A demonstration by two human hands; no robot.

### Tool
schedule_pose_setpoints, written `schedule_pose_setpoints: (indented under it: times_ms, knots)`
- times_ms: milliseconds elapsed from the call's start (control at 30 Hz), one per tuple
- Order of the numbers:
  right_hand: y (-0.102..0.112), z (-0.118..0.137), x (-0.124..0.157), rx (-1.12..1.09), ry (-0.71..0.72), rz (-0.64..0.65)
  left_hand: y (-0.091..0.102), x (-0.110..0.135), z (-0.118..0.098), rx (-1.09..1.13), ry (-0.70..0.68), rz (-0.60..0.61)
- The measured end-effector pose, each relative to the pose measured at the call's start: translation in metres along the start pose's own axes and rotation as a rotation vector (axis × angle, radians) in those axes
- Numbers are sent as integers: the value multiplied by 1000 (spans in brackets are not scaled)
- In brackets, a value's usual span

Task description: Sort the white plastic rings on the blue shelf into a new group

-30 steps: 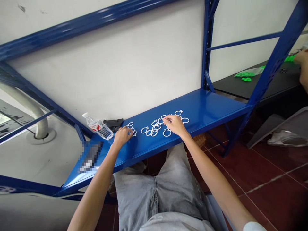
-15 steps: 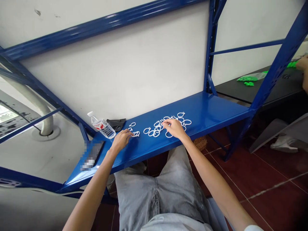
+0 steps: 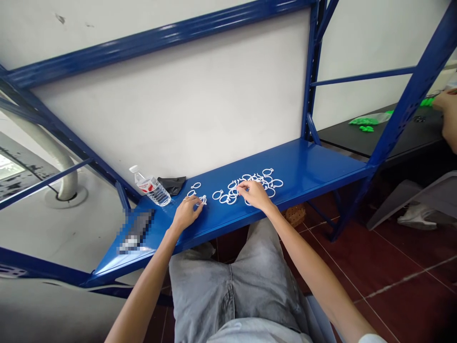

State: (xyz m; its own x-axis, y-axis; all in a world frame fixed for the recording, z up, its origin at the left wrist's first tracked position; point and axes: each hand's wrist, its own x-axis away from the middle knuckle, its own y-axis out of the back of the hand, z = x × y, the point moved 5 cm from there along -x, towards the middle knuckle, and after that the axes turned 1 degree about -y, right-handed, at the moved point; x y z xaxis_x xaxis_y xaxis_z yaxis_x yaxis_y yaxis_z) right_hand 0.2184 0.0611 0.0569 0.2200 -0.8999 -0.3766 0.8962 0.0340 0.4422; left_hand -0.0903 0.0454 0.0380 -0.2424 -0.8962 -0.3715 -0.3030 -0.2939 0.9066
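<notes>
Many white plastic rings, each with a small tab like a curtain ring, lie on a blue metal shelf [image 3: 314,159]. My left hand [image 3: 188,212] is at the smaller group on the left, with thumb and fingers closed on a white ring [image 3: 203,199]. Just beyond it lie two loose rings, one of them the far ring [image 3: 196,185]. My right hand [image 3: 255,194] rests over the larger heap of rings [image 3: 266,180]. Its thumb and forefinger are pinched at a white ring on the heap's left side, partly hidden by the fingers.
Left of my left hand, a clear water bottle [image 3: 153,188] leans beside a black pouch [image 3: 172,185]. A blurred dark item [image 3: 137,231] lies at the shelf's left end. Blue posts and a white wall enclose the shelf. At right, another person's hand [image 3: 448,107] is over a black table with green pieces [image 3: 367,121].
My left hand has moved slightly right and its fingers have closed in on a ring of the small group. My right hand has shifted a little left over the heap.
</notes>
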Motion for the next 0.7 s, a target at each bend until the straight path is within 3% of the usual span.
schedule_pose_setpoints:
  times_ms: [167, 333, 567, 700]
  knots:
    - [-23, 15, 6, 6, 95, 104, 11, 21, -36, 497, 174, -159]
    - [-54, 35, 17, -20, 242, 273, -1, 40, -87, 918, 188, -97]
    - [-68, 43, 23, 116, 313, 269, -26, 53, -119, 1162, 194, -62]
    - [-67, 41, 25, 224, 321, 234, -27, 56, -128, 1217, 219, -140]
